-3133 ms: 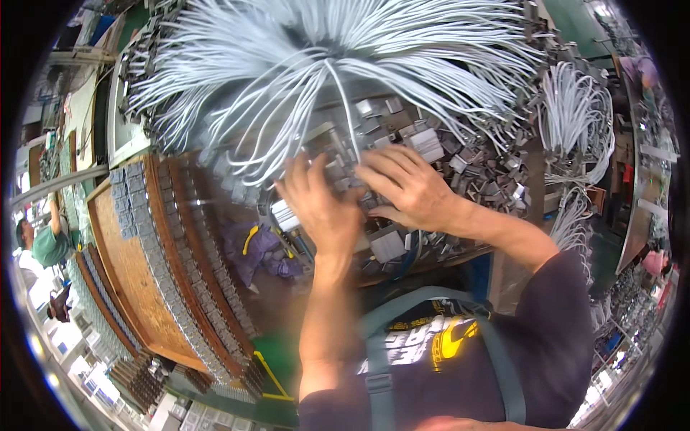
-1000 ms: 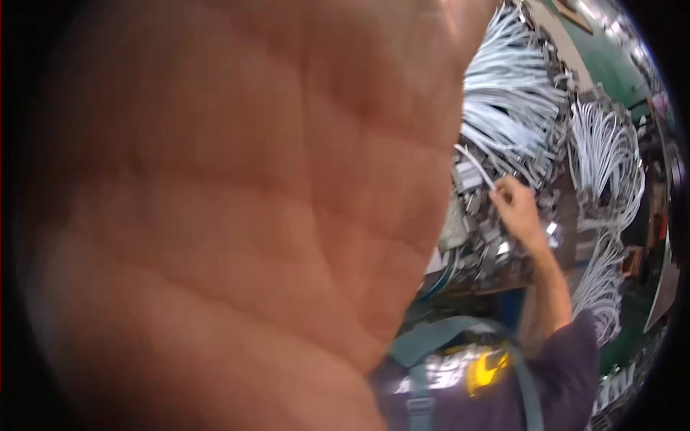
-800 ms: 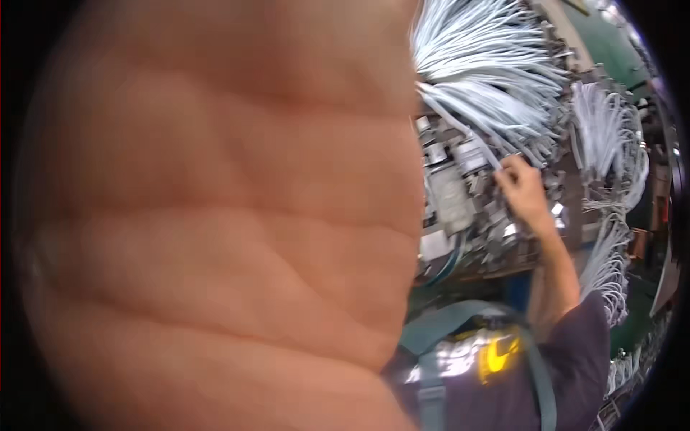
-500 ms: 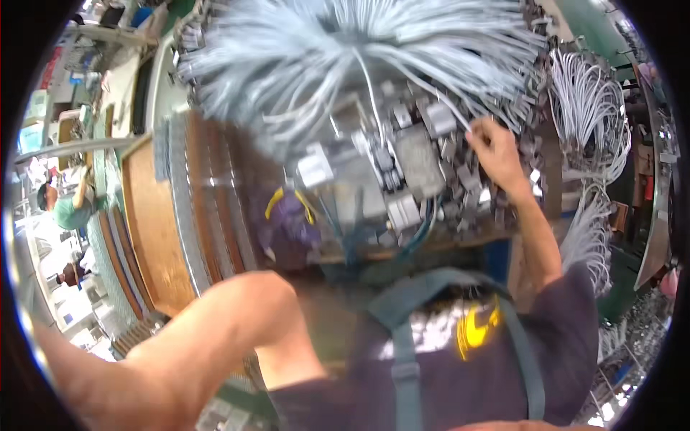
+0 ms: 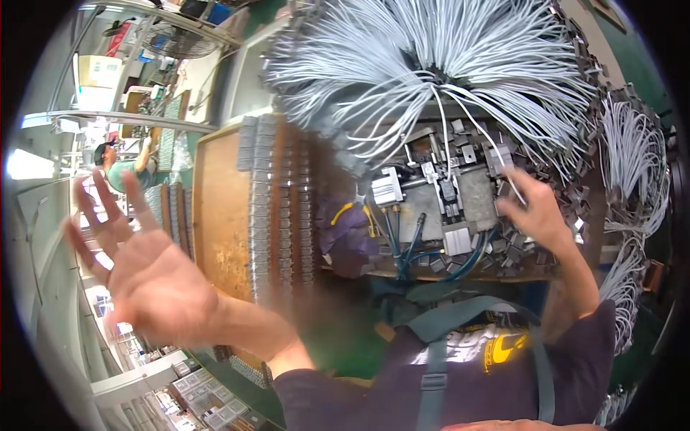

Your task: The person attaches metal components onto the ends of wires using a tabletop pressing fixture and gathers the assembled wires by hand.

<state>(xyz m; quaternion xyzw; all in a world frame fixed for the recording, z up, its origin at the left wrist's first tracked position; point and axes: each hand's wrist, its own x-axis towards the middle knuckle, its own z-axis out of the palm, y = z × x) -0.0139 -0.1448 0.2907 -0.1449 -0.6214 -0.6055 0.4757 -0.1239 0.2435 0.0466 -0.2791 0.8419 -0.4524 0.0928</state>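
Observation:
My left hand point(image 5: 162, 284) is raised at the left, palm showing and fingers spread, with nothing in it. My right hand point(image 5: 539, 215), slightly blurred, is at the right side of a metal clamping fixture point(image 5: 447, 190). A thin light-grey cable point(image 5: 480, 126) runs from the big cable bundle point(image 5: 503, 54) down into its fingers; the exact grip is smeared. Another grey cable point(image 5: 443, 133) reaches straight down into the middle of the fixture. Small square metal blocks point(image 5: 458, 241) and dark blue air hoses point(image 5: 410, 248) belong to the fixture.
Small grey metal parts point(image 5: 514, 251) lie heaped right of the fixture. Rows of grey parts point(image 5: 262, 208) line a wooden board point(image 5: 219, 215) at left. A purple cloth point(image 5: 348, 241) lies near the fixture. More cables point(image 5: 632, 158) hang at right. A person in green point(image 5: 129, 172) is far left.
My left hand has come into view, spread open, at the left. My right hand has moved nearer the fixture's right side, and the cable follows it. The whole view has shifted.

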